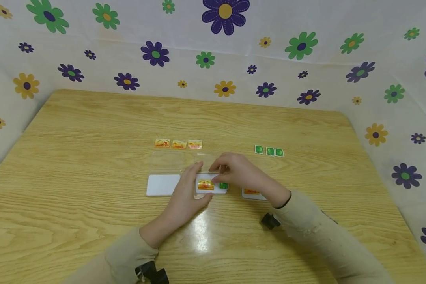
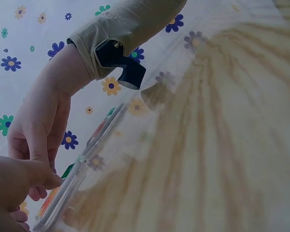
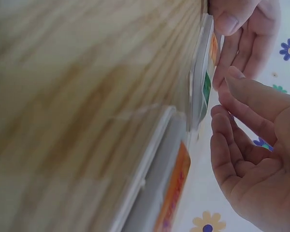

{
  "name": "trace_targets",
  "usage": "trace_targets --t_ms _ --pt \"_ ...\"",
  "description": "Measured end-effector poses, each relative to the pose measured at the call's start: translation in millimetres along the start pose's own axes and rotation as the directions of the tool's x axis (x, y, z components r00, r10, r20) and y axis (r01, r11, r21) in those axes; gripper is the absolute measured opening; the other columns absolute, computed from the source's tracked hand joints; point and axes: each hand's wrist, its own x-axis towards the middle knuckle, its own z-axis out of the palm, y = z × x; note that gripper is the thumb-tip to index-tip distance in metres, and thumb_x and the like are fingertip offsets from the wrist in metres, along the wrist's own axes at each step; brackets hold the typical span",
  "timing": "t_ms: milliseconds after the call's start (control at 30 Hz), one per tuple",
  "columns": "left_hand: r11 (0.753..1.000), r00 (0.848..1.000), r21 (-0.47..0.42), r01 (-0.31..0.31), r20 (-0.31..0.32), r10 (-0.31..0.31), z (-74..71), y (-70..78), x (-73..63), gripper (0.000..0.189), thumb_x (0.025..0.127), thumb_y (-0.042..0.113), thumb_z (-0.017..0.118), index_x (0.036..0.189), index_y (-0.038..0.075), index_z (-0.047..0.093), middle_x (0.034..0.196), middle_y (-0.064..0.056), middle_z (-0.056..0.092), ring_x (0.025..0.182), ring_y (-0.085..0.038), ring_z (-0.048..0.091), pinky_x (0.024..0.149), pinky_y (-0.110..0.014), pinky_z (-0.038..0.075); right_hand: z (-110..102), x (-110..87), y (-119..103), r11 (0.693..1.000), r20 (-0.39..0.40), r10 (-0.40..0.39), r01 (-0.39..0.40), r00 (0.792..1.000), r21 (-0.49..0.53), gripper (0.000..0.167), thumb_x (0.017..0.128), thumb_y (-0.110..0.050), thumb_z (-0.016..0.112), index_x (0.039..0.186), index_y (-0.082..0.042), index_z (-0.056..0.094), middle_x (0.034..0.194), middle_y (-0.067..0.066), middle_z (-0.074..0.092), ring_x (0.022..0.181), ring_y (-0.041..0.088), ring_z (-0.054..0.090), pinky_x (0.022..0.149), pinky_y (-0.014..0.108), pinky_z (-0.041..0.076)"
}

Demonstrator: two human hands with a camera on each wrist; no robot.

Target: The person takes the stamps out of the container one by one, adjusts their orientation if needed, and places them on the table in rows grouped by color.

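A flat white rounded case (image 1: 220,191) lies in the middle, bearing an orange-yellow picture sticker (image 1: 206,185) and a green sticker (image 1: 223,185). My left hand (image 1: 184,197) holds this case, thumb along its near edge and fingers along its far edge. Over its right part is my right hand (image 1: 238,171), thumb and bent fingers near the green sticker; I see nothing held between them. To the right, partly behind the right forearm, a second white case (image 1: 254,196) carries an orange sticker (image 3: 175,186). A plain white case (image 1: 162,185) lies left of my left hand.
Three orange-yellow stickers (image 1: 179,144) lie in a row behind the cases. Three green stickers (image 1: 269,151) lie farther right. Faint clear plastic pieces (image 1: 167,160) rest just behind the cases on the wooden table (image 1: 92,157). A flowered cloth (image 1: 184,35) hangs beyond the table's far edge.
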Motion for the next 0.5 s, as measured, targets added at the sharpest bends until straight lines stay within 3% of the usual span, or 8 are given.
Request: trace_targets --t_ms 267,500 --pt "0.998 0.998 0.041 -0.056 0.018 0.055 0.0 -2.6 -1.5 0.073 0.081 0.004 0.074 0.141 -0.004 0.034 0.142 -0.019 0.037 0.132 -0.031 0.035 0.107 -0.045 0.033 8.5 3.6 -2.1 0.999 0.035 -0.037 0.037 0.999 -0.001 0.02 0.08 -0.018 0.078 0.096 -0.009 0.072 0.092 -0.003 0.064 0.081 0.009 0.058 0.07 0.023 0.05" --pt "0.995 0.997 0.055 -0.078 0.016 0.077 1.5 -4.7 -1.4 0.072 0.081 0.004 0.074 0.14 -0.005 0.035 0.139 -0.019 0.038 0.128 -0.032 0.037 0.104 -0.045 0.036 11.2 5.4 -3.0 0.996 0.042 -0.043 0.045 0.998 -0.072 0.018 0.079 -0.017 0.079 0.094 -0.009 0.073 0.09 -0.002 0.063 0.076 0.009 0.056 0.065 0.022 0.049"
